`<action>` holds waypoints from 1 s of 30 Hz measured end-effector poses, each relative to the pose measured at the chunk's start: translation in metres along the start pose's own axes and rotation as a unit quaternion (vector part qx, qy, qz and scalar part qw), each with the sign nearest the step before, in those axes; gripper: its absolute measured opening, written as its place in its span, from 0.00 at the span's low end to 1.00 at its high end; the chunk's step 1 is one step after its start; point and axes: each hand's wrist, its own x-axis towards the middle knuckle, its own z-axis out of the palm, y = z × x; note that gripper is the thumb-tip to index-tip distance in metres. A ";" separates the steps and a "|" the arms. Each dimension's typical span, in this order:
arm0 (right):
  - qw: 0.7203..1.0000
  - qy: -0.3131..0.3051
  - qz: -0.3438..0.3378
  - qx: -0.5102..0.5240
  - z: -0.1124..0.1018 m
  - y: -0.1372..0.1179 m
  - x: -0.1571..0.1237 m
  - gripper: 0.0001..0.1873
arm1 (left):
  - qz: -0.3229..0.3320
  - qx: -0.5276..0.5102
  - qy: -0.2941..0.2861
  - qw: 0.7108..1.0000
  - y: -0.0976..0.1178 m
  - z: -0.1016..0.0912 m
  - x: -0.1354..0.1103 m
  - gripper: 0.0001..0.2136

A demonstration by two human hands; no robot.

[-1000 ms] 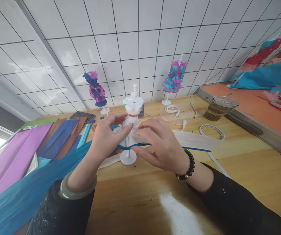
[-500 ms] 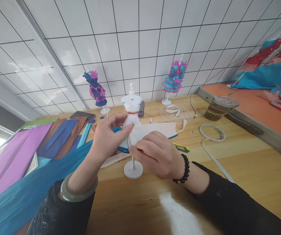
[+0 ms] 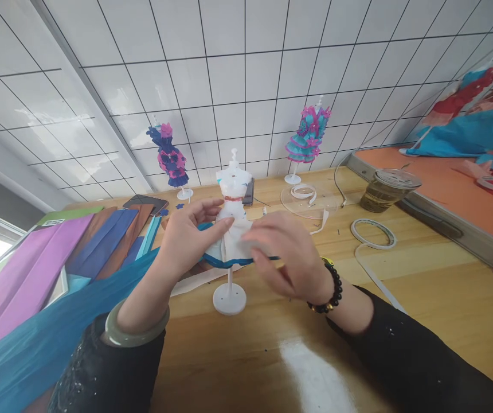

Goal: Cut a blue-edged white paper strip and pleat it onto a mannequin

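Note:
A small white dress-form mannequin [image 3: 233, 182] stands upright on its round base [image 3: 230, 299], with a reddish band at its waist. A white skirt piece [image 3: 237, 244] with a blue lower edge wraps its hips. My left hand [image 3: 188, 232] grips the skirt on the left, thumb pressed on the front and fingers reaching behind the form. At the skirt's right side is my right hand [image 3: 287, 255], fingers curled and smeared by motion. Whether it pinches the skirt is unclear. The skirt's right end is hidden behind that hand.
Two dressed mannequins, one navy and pink [image 3: 169, 155], one turquoise and pink [image 3: 309, 137], stand by the tiled wall. Folded coloured paper sheets [image 3: 40, 258] and a long blue strip [image 3: 70, 324] lie left. A tape roll [image 3: 373, 234] and a lidded cup [image 3: 388, 189] are right.
The skirt's right part has come round toward the front, its blue edge now crossing before the stand. My right hand has moved slightly up and right; my left hand keeps its hold.

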 end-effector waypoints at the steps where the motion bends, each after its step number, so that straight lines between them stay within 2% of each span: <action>1: 0.998 0.012 0.054 0.004 -0.002 0.003 0.001 0.09 | -0.002 0.002 -0.004 1.000 0.000 0.000 0.000 0.20; 3: 0.987 -0.003 0.160 0.013 -0.005 0.008 0.001 0.09 | 0.001 0.003 -0.012 1.000 0.000 0.000 0.000 0.21; 6: 0.955 -0.072 0.280 0.062 -0.006 0.013 0.003 0.12 | 0.012 0.006 -0.020 1.000 0.000 0.001 0.000 0.18; 10: 0.924 -0.114 0.354 0.093 -0.005 0.014 0.004 0.16 | 0.005 0.025 -0.035 0.999 -0.002 0.001 -0.001 0.15; 17: 0.912 -0.141 0.363 0.124 -0.004 0.011 0.005 0.18 | 0.035 0.086 -0.060 0.994 0.005 0.001 -0.006 0.13; 25: 0.913 -0.116 0.381 0.086 0.001 0.007 0.003 0.21 | 0.163 0.207 -0.067 0.962 0.003 0.000 -0.006 0.13; 30: 0.915 -0.116 0.382 0.058 0.003 0.008 0.002 0.18 | 0.152 0.197 -0.085 0.965 0.003 0.000 -0.005 0.13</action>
